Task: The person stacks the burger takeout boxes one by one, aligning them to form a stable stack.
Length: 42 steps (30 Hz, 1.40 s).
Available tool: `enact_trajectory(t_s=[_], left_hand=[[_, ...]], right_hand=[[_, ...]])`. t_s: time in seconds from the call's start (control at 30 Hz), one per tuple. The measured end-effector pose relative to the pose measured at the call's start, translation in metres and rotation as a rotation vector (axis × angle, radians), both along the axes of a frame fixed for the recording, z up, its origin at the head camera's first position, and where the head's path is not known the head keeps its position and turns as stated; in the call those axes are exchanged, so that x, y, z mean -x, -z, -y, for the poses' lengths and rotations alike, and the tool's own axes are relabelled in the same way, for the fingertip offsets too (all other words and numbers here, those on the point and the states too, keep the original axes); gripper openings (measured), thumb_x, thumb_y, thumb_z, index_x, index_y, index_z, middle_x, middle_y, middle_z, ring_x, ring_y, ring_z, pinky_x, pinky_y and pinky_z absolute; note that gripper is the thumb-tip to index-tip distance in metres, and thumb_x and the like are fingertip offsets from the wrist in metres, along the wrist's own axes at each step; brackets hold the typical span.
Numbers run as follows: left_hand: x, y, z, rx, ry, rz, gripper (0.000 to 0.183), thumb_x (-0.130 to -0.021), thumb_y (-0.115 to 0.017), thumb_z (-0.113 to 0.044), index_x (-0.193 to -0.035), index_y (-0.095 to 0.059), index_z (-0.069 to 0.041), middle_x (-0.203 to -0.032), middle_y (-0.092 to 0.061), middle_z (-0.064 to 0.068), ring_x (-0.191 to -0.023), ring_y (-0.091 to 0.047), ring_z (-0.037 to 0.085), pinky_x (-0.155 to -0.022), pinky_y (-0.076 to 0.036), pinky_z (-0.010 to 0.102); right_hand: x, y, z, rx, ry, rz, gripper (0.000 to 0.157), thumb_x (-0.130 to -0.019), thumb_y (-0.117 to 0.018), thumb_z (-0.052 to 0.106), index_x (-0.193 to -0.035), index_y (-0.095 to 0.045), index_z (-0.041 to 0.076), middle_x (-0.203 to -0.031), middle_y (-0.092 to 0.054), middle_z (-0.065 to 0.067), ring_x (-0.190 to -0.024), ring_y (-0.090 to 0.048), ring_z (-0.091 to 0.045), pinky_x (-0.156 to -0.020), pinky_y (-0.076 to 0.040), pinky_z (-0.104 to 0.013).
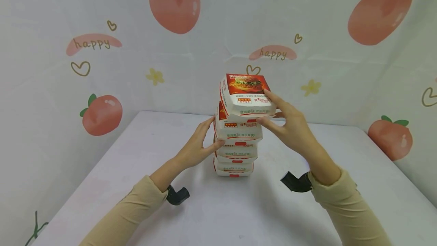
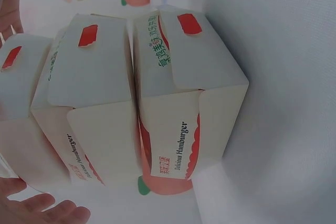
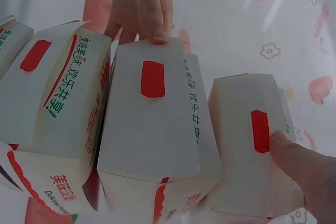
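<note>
Hamburger boxes of white card with red and green print stand in a stack in the head view. My right hand [image 1: 293,124] grips the top hamburger box [image 1: 250,103], thumb on its front and fingers over its lid and side. This box sits offset to the right, and a gap parts it from the box below in the right wrist view. My left hand [image 1: 196,149] holds the left side of the second box [image 1: 235,131], thumb at its front. Under that are the third box [image 1: 239,154] and the bottom box [image 1: 232,168], which rests on the table.
A white-covered table [image 1: 191,223] carries the stack. Behind it hangs a white cloth backdrop [image 1: 205,63] printed with fruit, hearts and flowers. Black wrist mounts [image 1: 296,182] jut from both sleeves, and a green cord [image 1: 35,229] shows at the lower left.
</note>
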<state>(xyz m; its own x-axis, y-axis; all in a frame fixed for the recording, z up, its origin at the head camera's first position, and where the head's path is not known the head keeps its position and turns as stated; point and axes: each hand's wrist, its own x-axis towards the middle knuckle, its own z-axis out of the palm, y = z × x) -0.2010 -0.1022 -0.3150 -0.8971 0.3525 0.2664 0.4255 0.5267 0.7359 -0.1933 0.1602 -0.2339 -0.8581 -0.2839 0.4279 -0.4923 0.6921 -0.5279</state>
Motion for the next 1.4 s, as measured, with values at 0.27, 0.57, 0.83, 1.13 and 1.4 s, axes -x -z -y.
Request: enact_trajectory(t_s=[0.27, 0.57, 0.83, 1.13, 1.4], left_hand=[[0.0, 0.0, 0.0, 0.006, 0.0, -0.003, 0.08, -0.09, -0.059, -0.037, -0.15, -0.012, -0.014, -0.153, -0.021, 0.009, -0.144, -0.018, 0.028, -0.112, -0.023, 0.059], [0.0, -0.001, 0.0, 0.014, -0.006, -0.001, 0.08, -0.091, -0.059, -0.038, -0.15, -0.012, -0.013, -0.153, -0.021, 0.009, -0.144, -0.019, 0.028, -0.112, -0.023, 0.058], [0.001, -0.001, 0.0, 0.014, -0.002, 0.001, 0.08, -0.091, -0.059, -0.038, -0.15, -0.012, -0.013, -0.154, -0.021, 0.009, -0.144, -0.018, 0.028, -0.112, -0.023, 0.058], [0.001, -0.001, -0.001, 0.012, 0.001, -0.001, 0.08, -0.09, -0.059, -0.038, -0.15, -0.012, -0.014, -0.153, -0.021, 0.009, -0.144, -0.018, 0.028, -0.112, -0.023, 0.058], [0.001, 0.0, 0.0, 0.004, 0.004, 0.0, 0.08, -0.09, -0.059, -0.037, -0.15, -0.012, -0.013, -0.153, -0.021, 0.009, -0.144, -0.018, 0.028, -0.112, -0.023, 0.058]], right_hand=[[-0.004, -0.002, 0.005, -0.012, 0.009, 0.004, 0.072, -0.088, -0.064, 0.031, -0.147, -0.024, 0.035, -0.14, -0.044, -0.016, -0.109, -0.054, -0.034, -0.086, -0.05, -0.051], [-0.004, -0.003, 0.009, -0.057, 0.031, 0.018, 0.072, -0.088, -0.064, 0.035, -0.147, -0.023, 0.037, -0.134, -0.048, -0.016, -0.109, -0.053, -0.035, -0.087, -0.048, -0.053], [-0.006, -0.005, 0.012, -0.099, 0.05, 0.007, 0.071, -0.087, -0.064, 0.038, -0.147, -0.025, 0.036, -0.127, -0.051, -0.016, -0.107, -0.054, -0.033, -0.083, -0.049, -0.05], [-0.01, -0.008, 0.015, -0.151, 0.081, -0.013, 0.07, -0.087, -0.063, 0.04, -0.147, -0.025, 0.037, -0.122, -0.052, -0.017, -0.105, -0.055, -0.032, -0.079, -0.05, -0.047], [-0.011, -0.008, 0.016, -0.198, 0.111, -0.035, 0.07, -0.088, -0.062, 0.041, -0.147, -0.025, 0.035, -0.119, -0.053, -0.018, -0.103, -0.055, -0.03, -0.073, -0.051, -0.045]])
